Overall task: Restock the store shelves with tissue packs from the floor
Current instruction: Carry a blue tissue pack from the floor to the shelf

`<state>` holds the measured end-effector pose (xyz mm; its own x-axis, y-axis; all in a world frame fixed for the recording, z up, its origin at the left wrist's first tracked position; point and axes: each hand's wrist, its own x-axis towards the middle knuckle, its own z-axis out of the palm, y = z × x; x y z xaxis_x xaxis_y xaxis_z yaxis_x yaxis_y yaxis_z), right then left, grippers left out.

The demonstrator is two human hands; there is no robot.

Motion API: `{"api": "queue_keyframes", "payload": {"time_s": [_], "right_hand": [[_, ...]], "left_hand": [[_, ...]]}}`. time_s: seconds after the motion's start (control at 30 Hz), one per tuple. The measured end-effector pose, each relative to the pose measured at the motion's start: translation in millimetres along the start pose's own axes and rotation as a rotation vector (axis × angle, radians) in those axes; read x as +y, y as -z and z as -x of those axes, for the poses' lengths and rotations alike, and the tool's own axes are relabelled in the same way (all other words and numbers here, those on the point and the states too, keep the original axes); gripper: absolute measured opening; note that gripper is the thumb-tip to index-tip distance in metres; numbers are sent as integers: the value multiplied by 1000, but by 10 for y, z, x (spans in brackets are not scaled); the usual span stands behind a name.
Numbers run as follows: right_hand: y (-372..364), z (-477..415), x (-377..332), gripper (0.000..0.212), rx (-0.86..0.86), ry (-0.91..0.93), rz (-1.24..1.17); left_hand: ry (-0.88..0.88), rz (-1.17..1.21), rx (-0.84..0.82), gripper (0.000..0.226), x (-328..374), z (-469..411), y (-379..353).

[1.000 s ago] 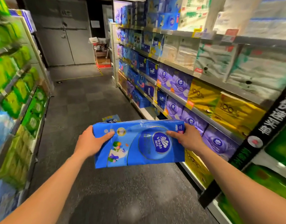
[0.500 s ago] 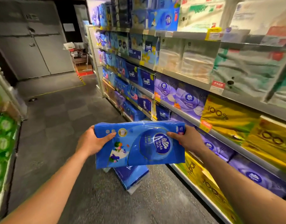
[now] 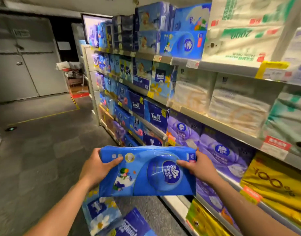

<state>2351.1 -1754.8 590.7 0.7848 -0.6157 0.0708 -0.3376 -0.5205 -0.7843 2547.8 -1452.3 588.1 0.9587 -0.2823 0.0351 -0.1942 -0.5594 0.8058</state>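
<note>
— How far along is the restocking?

— Midway, I judge: more blue packs [image 3: 102, 217] lie on the grey floor [image 3: 35, 159], and the glossy blue plastic tissue pack [image 3: 146, 172] isn't shelved.

— Where is it?

— In the air beside the metal store shelves [image 3: 214, 120], left hand [image 3: 97, 167] and right hand [image 3: 199, 167] clenched on its ends, long axis crosswise, printed face up.

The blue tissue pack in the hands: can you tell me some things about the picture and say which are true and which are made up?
1. Both hands hold the blue tissue pack. True: the left hand grips one end and the right hand the other.
2. The pack already sits on a shelf. False: it is held in the air in front of the shelves.
3. More packs lie on the floor below it. True.
4. The yellow packs are on the top shelf. False: they are low down, at the right.
</note>
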Motion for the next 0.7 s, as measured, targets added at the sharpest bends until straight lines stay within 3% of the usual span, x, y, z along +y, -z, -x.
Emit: {"api": "queue_keyframes", "payload": {"time_s": [0.1,0.17,0.33,0.47,0.7], "right_hand": [[-77,-545,-142,51,71,-7,54],[-162,-946,-264,49,126,-22,64],[-114,-1741,-776,60,324,-74,83],[100,-2178,-1277,29,404,-19,66],[821,-2974,-1952,33,575,49,149]], "left_hand": [[-73,3,-12,68,161,-714,-29],[-146,26,-60,72,261,-1308,-24],[-308,50,-127,99,805,-2628,144],[-432,42,-164,72,1411,-3313,264],[-598,226,-100,61,2492,-4276,188]]}}
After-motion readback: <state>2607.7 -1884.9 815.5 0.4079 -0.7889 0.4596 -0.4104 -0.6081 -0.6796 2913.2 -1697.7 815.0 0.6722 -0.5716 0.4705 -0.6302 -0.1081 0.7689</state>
